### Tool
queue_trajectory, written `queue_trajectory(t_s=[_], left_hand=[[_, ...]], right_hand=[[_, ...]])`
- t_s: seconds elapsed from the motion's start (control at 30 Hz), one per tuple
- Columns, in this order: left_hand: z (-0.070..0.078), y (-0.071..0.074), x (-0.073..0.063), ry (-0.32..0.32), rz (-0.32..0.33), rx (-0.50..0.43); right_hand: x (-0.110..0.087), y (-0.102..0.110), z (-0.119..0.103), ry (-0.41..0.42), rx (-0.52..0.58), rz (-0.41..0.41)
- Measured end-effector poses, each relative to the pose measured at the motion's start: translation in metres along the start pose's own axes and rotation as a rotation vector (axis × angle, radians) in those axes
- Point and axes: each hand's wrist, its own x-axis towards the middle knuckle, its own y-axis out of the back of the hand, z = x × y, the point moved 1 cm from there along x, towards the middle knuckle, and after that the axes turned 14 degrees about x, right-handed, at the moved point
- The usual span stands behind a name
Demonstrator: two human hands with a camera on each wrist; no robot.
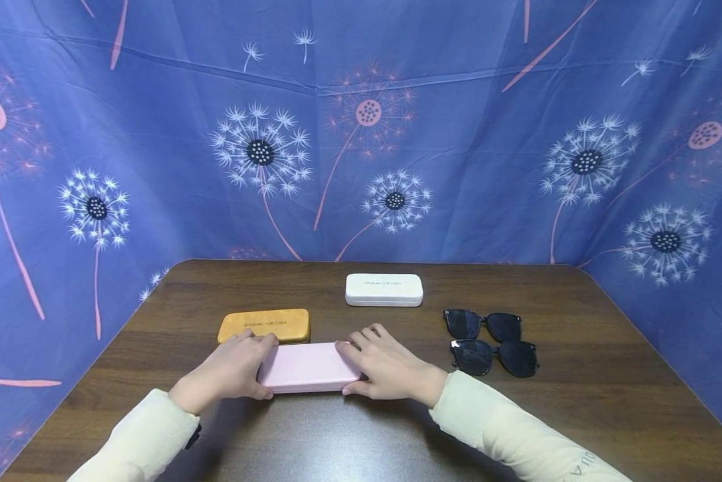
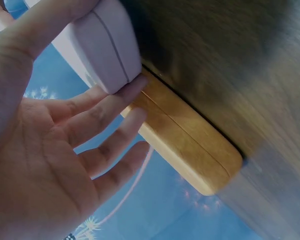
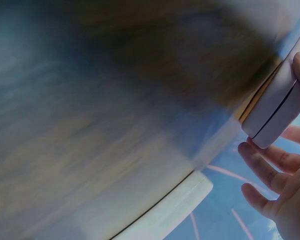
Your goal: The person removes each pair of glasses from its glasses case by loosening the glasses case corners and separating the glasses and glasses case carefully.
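Note:
A closed pink glasses case (image 1: 310, 367) lies lengthwise between my two hands, near the middle of the table. My left hand (image 1: 235, 367) grips its left end, thumb at the front edge and fingers at the back. The right hand (image 1: 386, 365) holds the right end the same way. In the left wrist view the pink case (image 2: 102, 47) shows its seam, with fingertips at its end. The right wrist view shows the other end of the pink case (image 3: 277, 102) between thumb and fingers. Just behind it sits a yellow glasses case (image 1: 270, 323), partly covered by the left hand.
A white glasses case (image 1: 384, 290) rests toward the back of the brown wooden table (image 1: 607, 402). On the right lie two pairs of dark sunglasses, the rear pair (image 1: 504, 327) just behind the front pair (image 1: 519, 359). A blue dandelion-print cloth (image 1: 469, 154) hangs behind the table.

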Motion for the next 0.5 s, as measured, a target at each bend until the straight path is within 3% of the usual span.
queue_trajectory(t_s=[0.5], left_hand=[[-0.019,-0.002,-0.014,0.073,-0.083,0.120]], right_hand=[[0.032,-0.016,-0.019,0.074,-0.101,0.046]])
